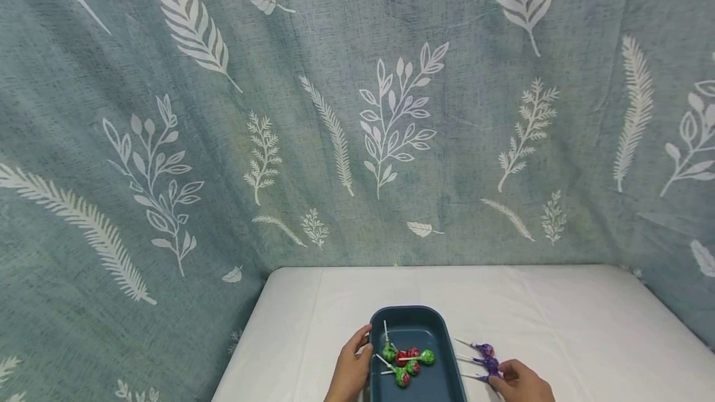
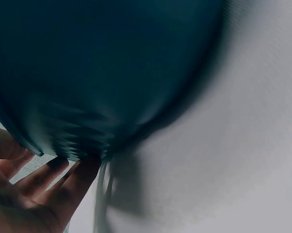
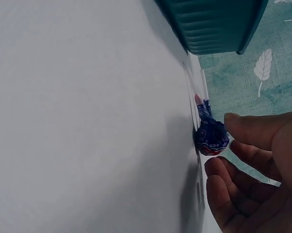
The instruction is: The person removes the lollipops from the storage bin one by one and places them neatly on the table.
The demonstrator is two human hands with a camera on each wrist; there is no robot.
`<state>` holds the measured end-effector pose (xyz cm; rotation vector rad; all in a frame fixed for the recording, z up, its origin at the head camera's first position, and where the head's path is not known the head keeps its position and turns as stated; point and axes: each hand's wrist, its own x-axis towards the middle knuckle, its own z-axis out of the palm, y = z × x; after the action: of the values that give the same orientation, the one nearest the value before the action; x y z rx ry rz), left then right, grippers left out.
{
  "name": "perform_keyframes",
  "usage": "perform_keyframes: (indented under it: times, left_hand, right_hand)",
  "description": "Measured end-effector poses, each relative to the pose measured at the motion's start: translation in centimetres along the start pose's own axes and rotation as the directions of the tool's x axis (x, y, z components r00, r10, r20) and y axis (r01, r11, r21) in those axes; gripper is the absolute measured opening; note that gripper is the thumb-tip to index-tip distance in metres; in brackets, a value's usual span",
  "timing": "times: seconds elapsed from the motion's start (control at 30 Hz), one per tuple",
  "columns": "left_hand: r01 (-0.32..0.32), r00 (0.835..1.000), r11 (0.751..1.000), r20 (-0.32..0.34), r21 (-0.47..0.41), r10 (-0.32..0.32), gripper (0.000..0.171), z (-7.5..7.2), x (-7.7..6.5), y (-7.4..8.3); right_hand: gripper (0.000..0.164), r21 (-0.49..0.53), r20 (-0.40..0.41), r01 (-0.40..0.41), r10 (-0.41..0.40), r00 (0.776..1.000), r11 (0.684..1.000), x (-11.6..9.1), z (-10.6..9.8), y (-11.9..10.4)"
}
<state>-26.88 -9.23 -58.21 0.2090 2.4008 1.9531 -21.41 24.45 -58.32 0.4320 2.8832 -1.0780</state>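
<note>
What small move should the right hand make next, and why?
Probably pinch the nearest purple-wrapped lollipop: the right hand is right at it, its grasp open in the wrist view, while the left hand rests against the blue tray, which holds red and green lollipops.

One tray [image 1: 454, 370] holds six lollipops, as far as the overlapping heads show: three mostly green lollipops [image 1: 427, 357] and three mostly red lollipops [image 1: 413, 352]. Three purple lollipops [image 1: 491, 364] bring the visible count to nine. There are two hands, one left hand [image 1: 350, 367] and one right hand [image 1: 524, 382], and one table [image 1: 296, 327].
</note>
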Motion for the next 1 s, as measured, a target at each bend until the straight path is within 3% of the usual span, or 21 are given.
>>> perform_keyframes:
  times: [0.5,1.0]
  left_hand:
    - [0.024,1.000,1.000,0.003,-0.003,-0.024,0.042,-0.2,0.0,0.1]
    - [0.022,1.000,1.000,-0.022,-0.006,-0.022,0.041,0.1,0.0,0.0]
  right_hand:
    - [0.028,0.038,-0.139,0.089,-0.083,0.987,0.995,-0.5,-0.9,-2.8]
    - [0.024,0.119,-0.205,0.155,-0.128,0.970,0.981,-1.0,-1.3,-6.2]
